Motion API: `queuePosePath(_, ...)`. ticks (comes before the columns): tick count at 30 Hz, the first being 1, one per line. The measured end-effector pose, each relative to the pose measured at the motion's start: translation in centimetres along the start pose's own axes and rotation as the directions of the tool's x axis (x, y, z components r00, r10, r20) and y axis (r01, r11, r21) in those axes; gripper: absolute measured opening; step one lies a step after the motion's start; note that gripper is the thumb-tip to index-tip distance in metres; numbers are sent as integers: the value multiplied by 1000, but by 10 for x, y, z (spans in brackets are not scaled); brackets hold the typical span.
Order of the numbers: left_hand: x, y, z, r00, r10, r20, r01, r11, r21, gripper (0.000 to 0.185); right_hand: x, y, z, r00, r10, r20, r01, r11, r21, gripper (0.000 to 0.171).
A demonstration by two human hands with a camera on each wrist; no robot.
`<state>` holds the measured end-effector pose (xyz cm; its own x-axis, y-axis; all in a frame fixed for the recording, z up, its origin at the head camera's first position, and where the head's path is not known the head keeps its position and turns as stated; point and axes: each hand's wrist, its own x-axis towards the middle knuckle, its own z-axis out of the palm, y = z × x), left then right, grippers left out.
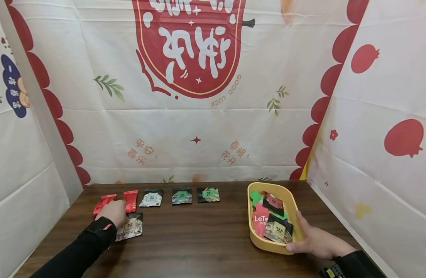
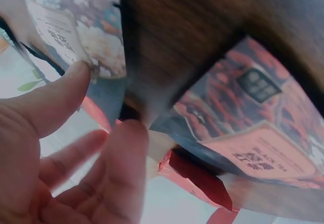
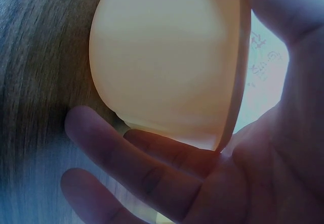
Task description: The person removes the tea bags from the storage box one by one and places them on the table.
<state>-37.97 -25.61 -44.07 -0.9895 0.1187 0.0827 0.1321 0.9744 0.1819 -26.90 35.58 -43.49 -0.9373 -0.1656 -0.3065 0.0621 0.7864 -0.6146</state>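
At the table's left side my left hand (image 1: 113, 213) pinches the edge of a grey flower-print tea sachet (image 1: 130, 227) between thumb and forefinger. In the left wrist view the thumb lies on that sachet (image 2: 101, 29), and the forefinger covers its lower corner. Beside it is a red-print black tea sachet (image 2: 253, 118), which the hand and arm hide in the head view. Two red packets (image 1: 130, 200) lie just beyond the hand. On the right, my right hand (image 1: 318, 239) grips the wall of a yellow box (image 1: 256, 242), thumb at its near corner, fingers outside.
Inside the box are a red packet (image 1: 260, 221), green packets and dark sachets (image 1: 279, 229). A row of sachets lies along the back: a white-labelled one (image 1: 152, 198) and two green-labelled ones (image 1: 181, 196). Printed cloth walls (image 1: 195, 127) enclose the wooden table (image 1: 195, 239) on three sides.
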Motion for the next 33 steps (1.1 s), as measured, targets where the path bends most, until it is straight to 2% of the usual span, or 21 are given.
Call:
queuePosePath(4, 0, 0, 1, 999, -42, 15, 41, 999, 16, 26, -2, 1, 2, 1000, 0, -13, 0, 1000, -11, 126)
queuePosePath(8, 4, 12, 1, 1000, -16, -12, 16, 1000, 8, 14, -8, 4, 1, 1000, -9, -27, 9, 1000, -17, 126)
queuePosePath(12, 11, 36, 5, 997, 33, -62, -33, 999, 9, 6, -7, 2, 2, 998, -42, -41, 41, 998, -37, 127)
queuePosePath(15, 17, 65, 12, 986, 102, -130, -99, 995, 33, 5, -6, -1, 5, 997, -58, -56, 55, 997, -48, 128)
queuePosePath(16, 20, 77, 15, 978, 138, -154, -132, 990, 48, 4, -5, -3, 5, 997, -56, -62, 53, 997, -50, 128)
queuePosePath(19, 24, 123, 19, 941, 263, -213, -252, 965, 77, 8, -6, -3, 7, 996, -54, -71, 50, 997, -53, 128)
queuePosePath(22, 27, 174, 23, 897, 396, -199, -399, 916, 23, 21, -6, -3, 8, 996, -57, -69, 53, 997, -48, 129)
queuePosePath(25, 26, 229, 28, 834, 530, -151, -546, 832, -99, 37, -6, -2, 7, 996, -52, -68, 50, 998, -33, 129)
queuePosePath(28, 18, 284, 30, 775, 623, -103, -629, 746, -220, 45, -5, -1, 6, 997, -42, -72, 42, 999, -13, 129)
queuePosePath(29, 15, 301, 31, 766, 638, -84, -636, 730, -251, 48, -5, -1, 6, 996, -41, -75, 40, 999, -11, 129)
queuePosePath(31, 8, 332, 32, 762, 647, -34, -620, 713, -329, 51, -5, 0, 7, 996, -50, -75, 49, 999, -2, 129)
queuePosePath(33, 2, 357, 35, 765, 643, 30, -581, 710, -398, 55, -5, 0, 8, 996, -62, -70, 63, 998, 8, 128)
